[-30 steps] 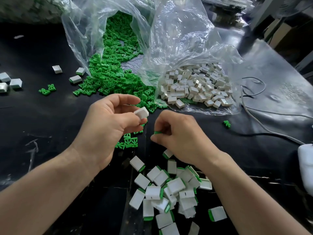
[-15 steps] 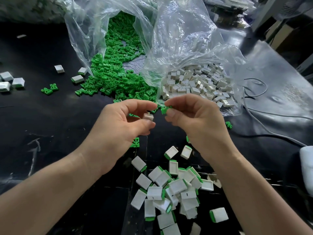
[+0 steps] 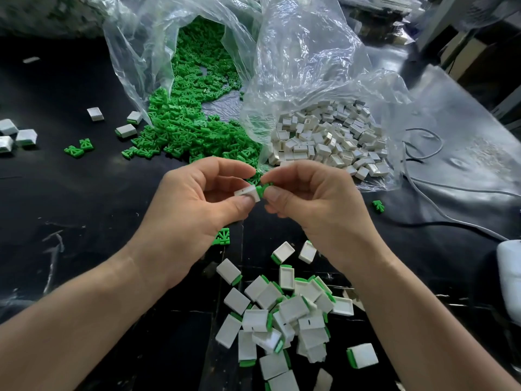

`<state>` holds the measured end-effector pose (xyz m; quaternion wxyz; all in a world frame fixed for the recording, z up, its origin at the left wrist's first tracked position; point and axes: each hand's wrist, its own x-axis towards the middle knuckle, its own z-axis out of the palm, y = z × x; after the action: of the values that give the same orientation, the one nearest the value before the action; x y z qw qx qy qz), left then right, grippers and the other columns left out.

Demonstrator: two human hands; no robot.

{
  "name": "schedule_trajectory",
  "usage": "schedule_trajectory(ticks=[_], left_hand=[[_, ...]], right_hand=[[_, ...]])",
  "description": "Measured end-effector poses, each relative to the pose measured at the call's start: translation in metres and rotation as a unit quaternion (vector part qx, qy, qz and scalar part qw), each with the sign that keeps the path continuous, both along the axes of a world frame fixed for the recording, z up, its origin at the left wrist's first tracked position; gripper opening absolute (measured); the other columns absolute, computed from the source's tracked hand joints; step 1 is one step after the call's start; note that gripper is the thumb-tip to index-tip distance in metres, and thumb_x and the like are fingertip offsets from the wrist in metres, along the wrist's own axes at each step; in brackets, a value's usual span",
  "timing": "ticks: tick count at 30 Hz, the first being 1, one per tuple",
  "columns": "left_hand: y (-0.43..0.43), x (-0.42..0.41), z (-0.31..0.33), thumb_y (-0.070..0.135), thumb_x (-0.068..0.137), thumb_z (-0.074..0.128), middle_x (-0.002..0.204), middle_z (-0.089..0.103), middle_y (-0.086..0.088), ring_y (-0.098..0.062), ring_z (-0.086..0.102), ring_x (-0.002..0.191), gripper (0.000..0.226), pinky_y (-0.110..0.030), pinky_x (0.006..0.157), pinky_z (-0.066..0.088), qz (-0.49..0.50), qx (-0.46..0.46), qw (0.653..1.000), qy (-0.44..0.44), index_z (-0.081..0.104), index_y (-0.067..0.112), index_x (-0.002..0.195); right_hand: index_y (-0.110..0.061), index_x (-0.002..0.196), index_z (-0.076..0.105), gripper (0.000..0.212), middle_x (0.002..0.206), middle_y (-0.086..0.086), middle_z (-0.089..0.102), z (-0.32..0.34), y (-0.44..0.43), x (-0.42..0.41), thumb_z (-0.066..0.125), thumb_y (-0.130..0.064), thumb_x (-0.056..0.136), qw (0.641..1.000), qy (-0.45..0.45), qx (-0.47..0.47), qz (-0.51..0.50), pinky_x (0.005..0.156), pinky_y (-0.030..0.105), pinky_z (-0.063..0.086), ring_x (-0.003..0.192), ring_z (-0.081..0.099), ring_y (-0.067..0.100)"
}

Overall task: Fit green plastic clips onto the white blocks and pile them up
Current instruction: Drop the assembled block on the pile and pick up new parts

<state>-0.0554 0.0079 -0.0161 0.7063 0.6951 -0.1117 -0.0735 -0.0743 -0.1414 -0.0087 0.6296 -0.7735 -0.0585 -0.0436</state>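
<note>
Gap between the hands closes: left hand (image 3: 194,204) fingers clamped on white block (image 3: 247,193), right hand (image 3: 315,204) pinching green clip (image 3: 263,189) against its end, above mid-table (image 3: 84,207); clip seemingly only part-seated, finished pile (image 3: 290,309) waiting at the near edge.

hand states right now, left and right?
Left hand: pinching a white block.
Right hand: pinching a green clip, right at the block's end.

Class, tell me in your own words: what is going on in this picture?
A person is assembling parts. The left hand pinches a white block, and the right hand holds a green clip against its end. Finished blocks lie piled nearer the person; open bags of loose clips and bare blocks lie behind.
</note>
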Motion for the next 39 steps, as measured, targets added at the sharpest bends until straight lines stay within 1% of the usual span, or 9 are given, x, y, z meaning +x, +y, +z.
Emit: schedule_trajectory(ticks=[5,11,15,23,25,28,31,35,39], left_hand=[[0.001,0.001,-0.001,0.007,0.064,0.07,0.063,0.066,0.006,-0.008,0.061,0.062,0.021,-0.02,0.06,0.055,0.004,-0.004,1.0,0.002,0.067,0.022,0.08],[0.001,0.0,0.0,0.019,0.055,0.069,0.065,0.067,0.005,-0.006,0.062,0.061,0.023,-0.02,0.058,0.054,-0.003,-0.018,1.0,0.001,0.068,0.024,0.078],[0.003,0.001,-0.002,0.02,0.055,0.07,0.066,0.068,0.003,-0.009,0.064,0.062,0.022,-0.02,0.057,0.053,0.0,-0.019,1.0,0.005,0.069,0.026,0.076],[0.003,0.001,0.001,0.019,0.054,0.07,0.064,0.068,0.002,-0.008,0.065,0.06,0.029,-0.018,0.054,0.051,-0.012,-0.038,0.999,0.019,0.065,0.021,0.082],[0.003,0.002,0.002,0.016,0.054,0.069,0.063,0.068,0.001,-0.009,0.065,0.059,0.03,-0.018,0.051,0.05,-0.016,-0.038,0.999,0.024,0.064,0.019,0.084],[0.005,0.002,0.004,0.013,0.053,0.069,0.059,0.067,0.001,-0.01,0.065,0.055,0.034,-0.018,0.048,0.05,-0.028,-0.027,0.999,0.028,0.063,0.017,0.087],[0.008,0.002,0.007,0.015,0.052,0.071,0.059,0.066,0.0,-0.011,0.064,0.054,0.042,-0.019,0.05,0.051,-0.049,0.019,0.999,0.004,0.063,0.021,0.092],[0.01,0.001,0.011,0.015,0.052,0.073,0.06,0.067,-0.001,-0.013,0.063,0.053,0.049,-0.02,0.052,0.053,-0.073,0.05,0.996,-0.014,0.061,0.025,0.098],[0.009,-0.001,0.011,0.007,0.057,0.076,0.06,0.067,-0.001,-0.015,0.064,0.052,0.051,-0.02,0.052,0.053,-0.109,0.089,0.99,-0.025,0.06,0.03,0.099]], right_hand=[[-0.02,0.077,0.066,0.02,0.067,-0.003,0.067,0.001,0.0,-0.002,0.065,0.0,0.079,1.0,0.007,-0.005,0.015,0.057,0.015,0.048,0.06,0.063,0.009],[-0.018,0.083,0.065,0.013,0.065,-0.005,0.067,0.004,-0.002,-0.002,0.062,-0.005,0.082,0.999,0.032,0.01,0.024,0.056,0.016,0.049,0.058,0.063,0.006],[-0.023,0.075,0.064,0.017,0.057,-0.008,0.064,0.001,0.0,-0.002,0.06,-0.01,0.085,0.998,0.043,-0.036,0.026,0.052,0.014,0.046,0.052,0.06,0.003],[-0.025,0.066,0.06,0.024,0.054,-0.009,0.062,-0.002,0.001,-0.002,0.054,-0.024,0.09,0.996,0.052,-0.07,0.027,0.049,0.011,0.041,0.05,0.056,0.002],[-0.024,0.064,0.057,0.028,0.055,-0.009,0.059,-0.003,0.001,-0.002,0.051,-0.025,0.091,0.993,0.045,-0.101,0.03,0.05,0.015,0.043,0.052,0.055,0.003],[-0.021,0.063,0.053,0.03,0.058,-0.008,0.055,-0.002,-0.002,-0.003,0.049,-0.026,0.092,0.982,0.006,-0.184,0.041,0.057,0.032,0.049,0.06,0.055,0.013],[-0.013,0.067,0.055,0.027,0.058,0.0,0.055,0.001,-0.003,-0.005,0.045,-0.03,0.085,0.964,-0.035,-0.256,0.057,0.059,0.038,0.043,0.06,0.05,0.017],[-0.003,0.07,0.056,0.028,0.06,0.008,0.055,0.007,-0.004,-0.007,0.048,-0.025,0.086,0.942,-0.066,-0.318,0.086,0.059,0.04,0.04,0.058,0.047,0.02],[-0.002,0.069,0.055,0.025,0.058,0.004,0.049,0.007,-0.007,-0.008,0.053,-0.018,0.089,0.923,-0.073,-0.356,0.13,0.054,0.031,0.032,0.058,0.041,0.018]])
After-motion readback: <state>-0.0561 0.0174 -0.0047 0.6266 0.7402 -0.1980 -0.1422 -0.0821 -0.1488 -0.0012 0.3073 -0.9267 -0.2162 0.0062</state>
